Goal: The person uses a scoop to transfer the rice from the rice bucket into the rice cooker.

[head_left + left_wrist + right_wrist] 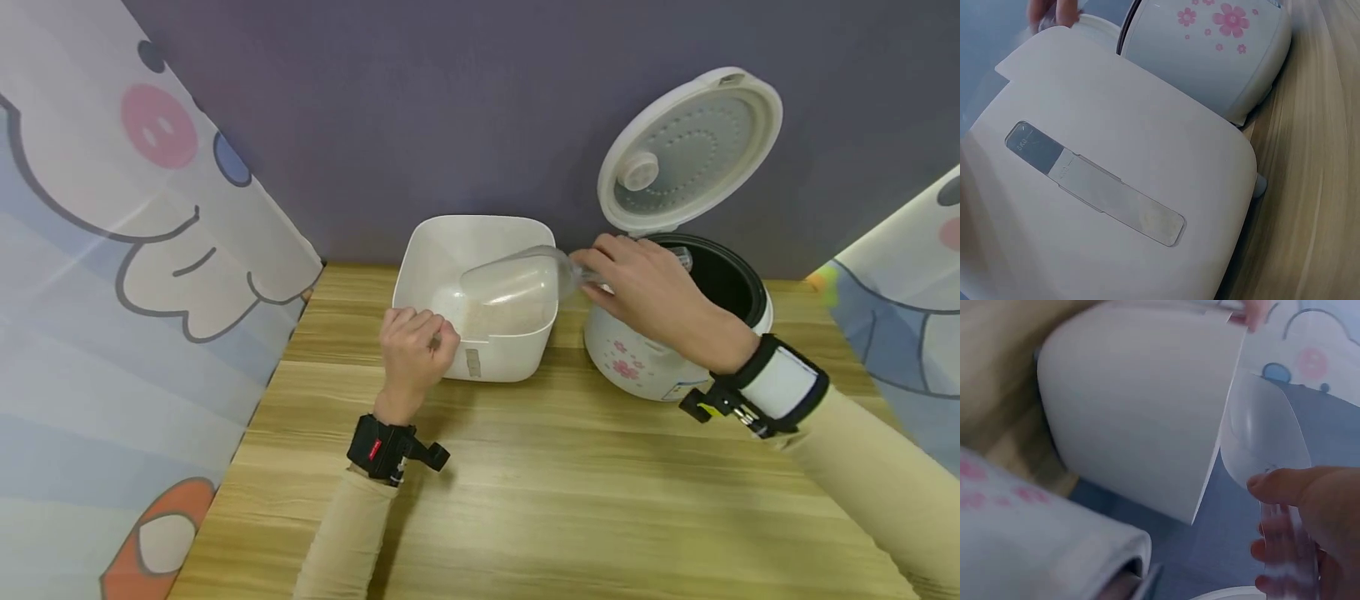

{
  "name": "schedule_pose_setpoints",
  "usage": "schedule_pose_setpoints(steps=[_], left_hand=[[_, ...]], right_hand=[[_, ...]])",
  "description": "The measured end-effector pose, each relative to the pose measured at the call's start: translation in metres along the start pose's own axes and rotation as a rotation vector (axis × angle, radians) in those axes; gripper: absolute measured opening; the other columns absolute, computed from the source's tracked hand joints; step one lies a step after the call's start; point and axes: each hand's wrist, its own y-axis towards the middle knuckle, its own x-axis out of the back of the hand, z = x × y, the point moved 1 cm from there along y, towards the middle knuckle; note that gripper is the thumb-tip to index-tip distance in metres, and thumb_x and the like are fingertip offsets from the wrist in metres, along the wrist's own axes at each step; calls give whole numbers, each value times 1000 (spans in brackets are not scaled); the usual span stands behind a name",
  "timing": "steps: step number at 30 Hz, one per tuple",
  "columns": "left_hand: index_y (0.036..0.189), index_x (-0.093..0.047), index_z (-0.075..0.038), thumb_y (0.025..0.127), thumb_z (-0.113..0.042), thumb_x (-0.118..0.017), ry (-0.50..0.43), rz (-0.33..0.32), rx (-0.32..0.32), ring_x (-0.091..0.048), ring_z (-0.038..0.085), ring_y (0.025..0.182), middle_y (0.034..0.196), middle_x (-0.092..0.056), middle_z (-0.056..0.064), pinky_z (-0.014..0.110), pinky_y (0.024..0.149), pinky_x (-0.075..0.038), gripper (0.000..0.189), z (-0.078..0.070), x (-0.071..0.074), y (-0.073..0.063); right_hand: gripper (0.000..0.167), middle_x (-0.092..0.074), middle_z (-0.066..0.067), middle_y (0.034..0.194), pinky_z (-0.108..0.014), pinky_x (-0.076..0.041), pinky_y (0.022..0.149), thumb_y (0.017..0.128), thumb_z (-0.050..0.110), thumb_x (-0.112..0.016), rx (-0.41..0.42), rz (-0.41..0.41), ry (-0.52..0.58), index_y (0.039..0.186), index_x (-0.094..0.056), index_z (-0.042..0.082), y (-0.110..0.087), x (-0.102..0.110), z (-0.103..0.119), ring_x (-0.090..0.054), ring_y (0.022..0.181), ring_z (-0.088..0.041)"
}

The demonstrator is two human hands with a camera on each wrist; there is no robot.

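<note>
Fingers of the right hand [651, 287] clasp a transparent scoop [525, 282], its bowl beyond them over a rice bin [513, 360]; the left hand's [414, 350] curled fingers grip the rim.

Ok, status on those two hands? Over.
Left hand grips white bin. Right hand grips clear scoop, at bin's mouth. Cooker lid up; nothing seen in the way.

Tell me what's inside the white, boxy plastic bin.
A pale, grainy layer shows inside the white, boxy plastic bin, partly seen through the clear plastic scoop. In the head view, the bin's near wall hides whatever lies against it, so the layer's extent can't be seen.
</note>
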Motion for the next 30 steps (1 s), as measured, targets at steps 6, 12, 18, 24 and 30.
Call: schedule_pose_setpoints(steps=[6, 12, 18, 24, 30], left_hand=[[49, -41, -10, 85, -15, -49, 0, -9, 2, -29, 20, 46, 44, -37, 1, 41, 62, -38, 37, 0, 1, -1], [49, -42, -10, 85, -15, -49, 0, -10, 8, -30, 20, 47, 44, -38, 2, 41, 62, -38, 37, 1, 0, -3], [49, -44, -10, 85, -15, -49, 1, -18, 3, -30, 20, 46, 44, -40, 1, 41, 61, -38, 37, 1, -1, -3], [50, -45, -10, 85, -15, -49, -8, -18, 1, -31, 19, 47, 45, -41, 1, 41, 62, -38, 36, 0, -3, -2], [50, -45, -9, 84, -14, -50, 3, -26, -2, -31, 20, 47, 45, -39, 1, 41, 62, -38, 34, 2, -2, -3]], right_hand=[[33, -67, -18, 101, -48, -52, 80, 93, 5, -72, 141, -5, -155, 126, -67, 0, 31, -12, -11, -66, 91, -37], [27, -67, -19, 103, -51, -45, 98, 95, -9, -62, 270, -26, -328, 118, -69, 1, 54, -26, -17, -64, 95, -38], [22, -69, -14, 108, -48, -41, 108, 97, -5, -61, 414, -18, -525, 114, -72, 4, 76, -43, -16, -63, 100, -32], [15, -68, -12, 107, -43, -41, 105, 99, 0, -60, 478, 77, -676, 107, -72, 4, 89, -58, -11, -62, 101, -29], [14, -68, -11, 110, -42, -39, 103, 99, 1, -60, 448, 216, -688, 105, -72, 6, 93, -67, -5, -62, 104, -29]])
